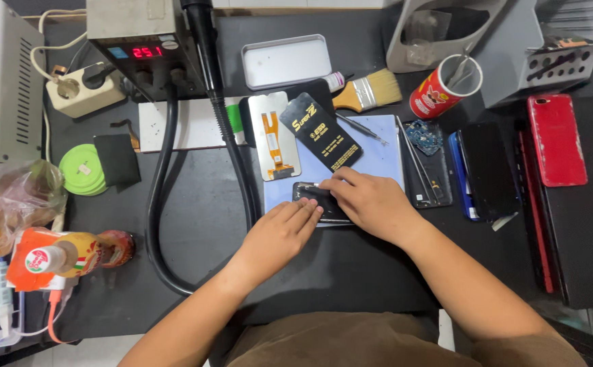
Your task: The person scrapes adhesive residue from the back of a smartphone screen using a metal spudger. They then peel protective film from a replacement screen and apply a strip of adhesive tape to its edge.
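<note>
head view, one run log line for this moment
left hand: on black phone | right hand: pressing phone | phone: flat on blue mat

we see the phone (318, 201) on the mat (378, 160), the brush (368, 92) behind it, the bottle (72, 255) far left.

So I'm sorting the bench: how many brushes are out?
1: a flat paintbrush with pale bristles lies at the top of the blue mat, beside the red cup. Others may hide inside the cup or grey holder.
</note>
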